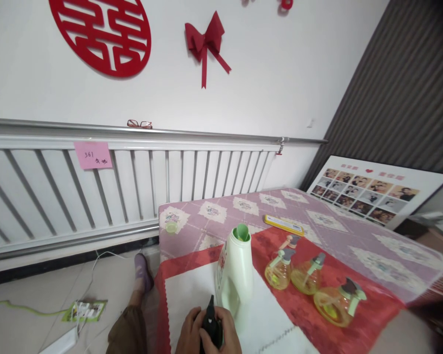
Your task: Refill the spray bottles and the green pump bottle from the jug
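Observation:
Both my hands are at the bottom edge, closed together round a small black pointed object [211,322]. My left hand [189,335] curls against its left side and my right hand [229,334] wraps its right side. Just behind them stands a white jug [236,280] with an open green mouth, upright on a white cloth [192,290]. To its right, three yellowish spray bottles [278,270] [308,278] [335,305] lie on a red cloth [354,275]. A small green cap [171,227] sits near the table's far left corner.
A purple patterned tablecloth [354,231] covers the table, with a flat yellow box [284,224] on it. Behind stands a white radiator [133,182] with a pink note [92,155] and glasses [139,124] on top. A framed photo collage [369,191] leans at right. A power strip [61,342] lies on the floor.

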`<action>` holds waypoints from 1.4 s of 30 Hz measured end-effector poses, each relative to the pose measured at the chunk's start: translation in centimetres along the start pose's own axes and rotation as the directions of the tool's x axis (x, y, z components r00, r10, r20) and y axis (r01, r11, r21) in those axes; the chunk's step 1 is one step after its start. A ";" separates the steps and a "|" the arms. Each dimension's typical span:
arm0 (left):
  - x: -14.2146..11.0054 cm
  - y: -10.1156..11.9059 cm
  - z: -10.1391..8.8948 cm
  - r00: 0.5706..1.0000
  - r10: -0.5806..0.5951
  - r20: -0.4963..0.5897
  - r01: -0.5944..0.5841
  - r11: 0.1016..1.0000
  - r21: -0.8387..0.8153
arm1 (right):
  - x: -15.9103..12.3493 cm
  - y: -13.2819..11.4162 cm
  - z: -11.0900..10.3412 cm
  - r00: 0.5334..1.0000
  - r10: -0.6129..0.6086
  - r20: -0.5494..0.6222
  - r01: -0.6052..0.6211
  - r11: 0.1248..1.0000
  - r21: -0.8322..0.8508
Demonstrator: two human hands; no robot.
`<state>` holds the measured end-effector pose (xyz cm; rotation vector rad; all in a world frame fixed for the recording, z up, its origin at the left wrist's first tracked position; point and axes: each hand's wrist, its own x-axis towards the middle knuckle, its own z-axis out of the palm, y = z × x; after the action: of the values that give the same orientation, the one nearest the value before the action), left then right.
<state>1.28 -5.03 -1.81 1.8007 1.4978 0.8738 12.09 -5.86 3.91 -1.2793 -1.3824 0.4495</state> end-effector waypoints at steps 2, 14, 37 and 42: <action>0.0 0.0 0.0 1.000 0.000 -0.003 0.000 1.000 -0.018 | 0.2 -0.1 -0.1 1.000 -0.027 0.009 0.027 1.000 -0.002; -0.2 1.1 -0.9 0.998 -0.054 0.036 0.055 0.998 -0.024 | -1.2 1.8 -0.2 1.000 0.008 -0.001 -0.008 0.997 -0.072; -0.6 0.9 0.1 0.992 0.023 -0.121 -0.016 0.998 0.058 | 1.2 -0.1 -2.2 0.946 -0.191 0.262 0.238 0.958 -0.161; -0.5 0.6 0.2 0.992 0.043 -0.121 -0.039 0.999 0.037 | 1.5 -2.1 -2.3 0.990 -0.130 0.057 0.135 0.986 -0.097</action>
<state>1.66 -5.66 -1.48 1.8375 1.5653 0.9997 13.54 -6.21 7.00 -1.2547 -1.5389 0.3260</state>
